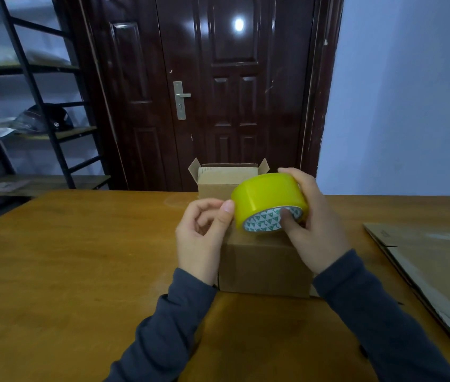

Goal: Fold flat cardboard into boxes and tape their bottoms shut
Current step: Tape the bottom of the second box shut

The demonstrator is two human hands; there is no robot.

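Head view: right hand (318,228) grips tape roll (265,194) over a box (263,263); left hand (198,239) curled, thumb touching it.

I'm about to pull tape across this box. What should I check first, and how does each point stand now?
1. Roll held firmly: the right hand grips the tape roll. Ok.
2. Tape end freed: the left hand has its thumb at the roll's edge, but no loose end shows. Cannot tell.
3. Box in place: the near box sits on the table under the roll. Ok.
4. Flaps shut flat: its top is hidden by hands and roll. Cannot tell.
5. Flat cardboard out of the way: it lies off to the right. Ok.
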